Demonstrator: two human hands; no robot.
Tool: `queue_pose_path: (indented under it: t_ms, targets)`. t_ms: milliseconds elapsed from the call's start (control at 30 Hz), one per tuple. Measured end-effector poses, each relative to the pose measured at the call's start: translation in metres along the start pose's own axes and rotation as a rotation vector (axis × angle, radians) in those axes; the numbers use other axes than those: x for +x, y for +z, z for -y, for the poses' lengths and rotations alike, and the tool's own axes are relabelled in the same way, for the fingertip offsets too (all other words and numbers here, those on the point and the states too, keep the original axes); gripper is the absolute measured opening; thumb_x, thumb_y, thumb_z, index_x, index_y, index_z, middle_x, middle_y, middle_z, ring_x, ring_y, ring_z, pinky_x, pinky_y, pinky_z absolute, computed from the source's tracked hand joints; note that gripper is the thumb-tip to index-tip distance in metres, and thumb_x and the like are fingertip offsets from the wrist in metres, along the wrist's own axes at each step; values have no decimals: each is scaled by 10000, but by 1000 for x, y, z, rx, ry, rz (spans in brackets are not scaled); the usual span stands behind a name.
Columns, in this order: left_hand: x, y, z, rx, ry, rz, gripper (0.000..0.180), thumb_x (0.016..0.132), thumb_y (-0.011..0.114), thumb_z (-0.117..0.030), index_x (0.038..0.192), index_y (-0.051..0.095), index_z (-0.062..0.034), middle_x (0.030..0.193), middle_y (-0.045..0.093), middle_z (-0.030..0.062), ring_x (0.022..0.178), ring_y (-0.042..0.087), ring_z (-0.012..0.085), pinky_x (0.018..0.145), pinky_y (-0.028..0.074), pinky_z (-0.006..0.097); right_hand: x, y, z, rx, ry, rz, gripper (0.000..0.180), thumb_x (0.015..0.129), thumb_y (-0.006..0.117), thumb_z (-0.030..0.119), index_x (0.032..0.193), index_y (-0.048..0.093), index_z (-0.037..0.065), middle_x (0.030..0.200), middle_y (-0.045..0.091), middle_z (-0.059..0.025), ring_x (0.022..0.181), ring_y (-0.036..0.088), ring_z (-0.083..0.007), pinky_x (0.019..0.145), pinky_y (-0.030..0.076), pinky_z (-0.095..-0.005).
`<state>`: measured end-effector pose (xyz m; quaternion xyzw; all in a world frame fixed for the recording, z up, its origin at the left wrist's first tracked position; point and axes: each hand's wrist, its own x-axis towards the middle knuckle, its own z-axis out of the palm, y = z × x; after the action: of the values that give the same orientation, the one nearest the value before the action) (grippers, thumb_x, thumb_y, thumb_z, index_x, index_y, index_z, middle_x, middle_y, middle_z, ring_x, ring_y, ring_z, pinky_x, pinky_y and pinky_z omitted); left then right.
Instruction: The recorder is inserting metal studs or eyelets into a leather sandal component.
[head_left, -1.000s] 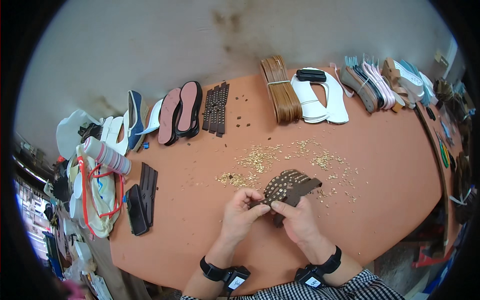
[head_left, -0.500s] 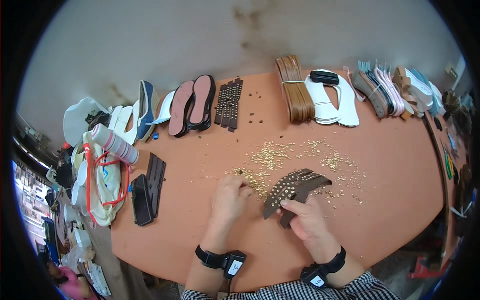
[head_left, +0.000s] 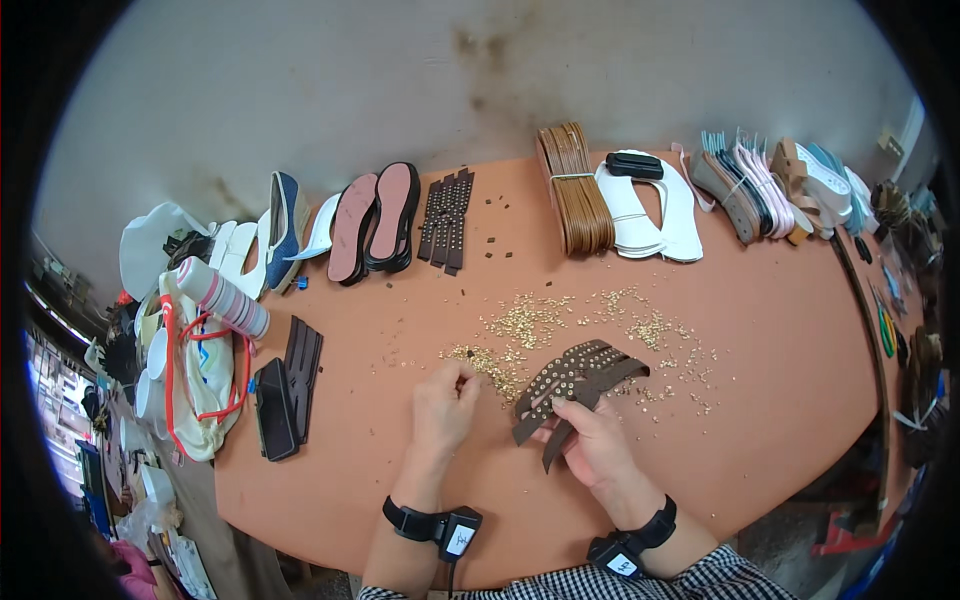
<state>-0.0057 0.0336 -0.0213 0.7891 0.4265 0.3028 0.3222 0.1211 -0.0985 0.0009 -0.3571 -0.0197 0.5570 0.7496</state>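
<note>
My right hand grips a dark brown shoe upper made of several strips, with its thumb on top. Rows of small gold studs cover the left part of this piece, and its loose strip ends hang toward me. My left hand is closed in a pinch, just beside a heap of loose gold studs. Whatever lies between its fingertips is too small to make out. More gold studs are scattered beyond both hands and to the right of the upper.
Along the back stand pink-topped soles, a studded brown strap piece, a brown strap bundle and white insole shapes. At left lie a phone, dark strips, a striped cup and a red-edged bag.
The whole view has shifted slightly. My left hand has drawn a little left from the stud heap, with its fingers pinched. My right hand keeps its hold on the upper, whose strip ends hang further apart.
</note>
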Motion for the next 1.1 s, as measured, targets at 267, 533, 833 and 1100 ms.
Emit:
queue_pose_path:
  t_ms: [267, 533, 833, 1100]
  targets:
    - [1, -8, -11, -29, -6, -22, 63, 736, 644, -47, 783, 651, -6, 620, 611, 57, 576, 559, 76, 538, 443, 217, -3, 2, -1, -149, -23, -7, 112, 856, 484, 35, 964, 514, 26, 836, 603, -73, 674, 611, -153, 604, 535, -282]
    - [0, -11, 0, -574, -317, 159, 63, 774, 601, 7, 833, 618, 19, 660, 573, 21, 586, 531, 82, 544, 443, 194, 0, 0, -3, -131, -68, 59, 150, 789, 527, -59, 925, 537, 2, 816, 602, -70, 672, 596, -140, 608, 524, -264]
    - [-6, -10, -22, -732, -270, 157, 51, 799, 604, -35, 849, 601, -22, 683, 576, 6, 599, 524, 50, 523, 428, 165, -3, -2, -1, -95, -164, 28, 147, 772, 554, -52, 905, 560, 12, 807, 604, -63, 683, 583, -135, 600, 474, -243]
    - [-8, -10, -26, -877, -341, 234, 95, 774, 606, 21, 869, 604, 15, 758, 618, 77, 649, 588, 115, 582, 495, 218, -2, 0, 0, -58, -207, -75, 134, 788, 550, -46, 913, 561, -2, 793, 610, -64, 676, 595, -134, 590, 478, -240]
